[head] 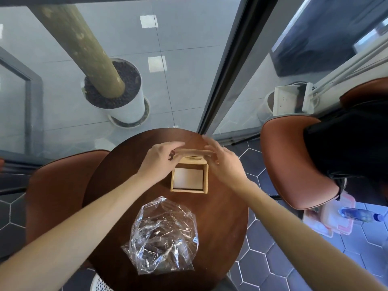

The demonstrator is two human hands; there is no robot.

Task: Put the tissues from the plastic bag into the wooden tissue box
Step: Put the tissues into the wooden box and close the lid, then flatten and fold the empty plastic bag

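Note:
A light wooden tissue box [189, 190] stands open on the round dark wooden table [222, 217], with a white stack of tissues [188, 178] lying inside it. Its wooden lid [194, 153] is tilted above the box's far edge. My left hand [160, 158] grips the lid's left end and my right hand [223, 162] holds its right end. A crumpled clear plastic bag [163, 234] lies on the table nearer to me and looks empty.
Brown padded chairs stand at the left [52, 196] and right [294, 164] of the table. A white planter [126, 110] with a thick trunk sits behind the glass wall. A water bottle [361, 215] and a plastic container lie on the floor at right.

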